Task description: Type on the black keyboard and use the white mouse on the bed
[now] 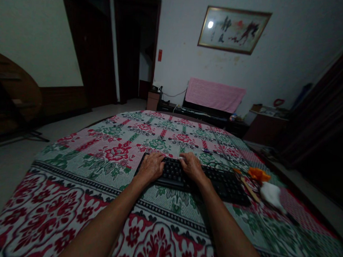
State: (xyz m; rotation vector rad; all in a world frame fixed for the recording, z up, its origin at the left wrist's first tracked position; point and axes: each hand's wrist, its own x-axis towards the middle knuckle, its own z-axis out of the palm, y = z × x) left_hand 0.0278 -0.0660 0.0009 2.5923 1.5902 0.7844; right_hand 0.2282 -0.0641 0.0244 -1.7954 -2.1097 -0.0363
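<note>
The left hand is laid, unclenched, on the keyboard beneath; whether the whitish bit is pinched by the right hand cannot be told. Handling seems underway (what is left isn't shown); beyond the grip, a pen-like object is untouched.

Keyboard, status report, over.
Left hand: on keyboard, left end. Right hand: near its middle, hiding some keys. Orange item: beyond right end, off keys.

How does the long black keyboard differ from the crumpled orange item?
The long black keyboard is flat; the crumpled orange item is bunched. The keyboard dwarfs the orange item. The left hand and right hand are at the keyboard, away from the orange item. Both things lie on the red-green floral cloth.
</note>
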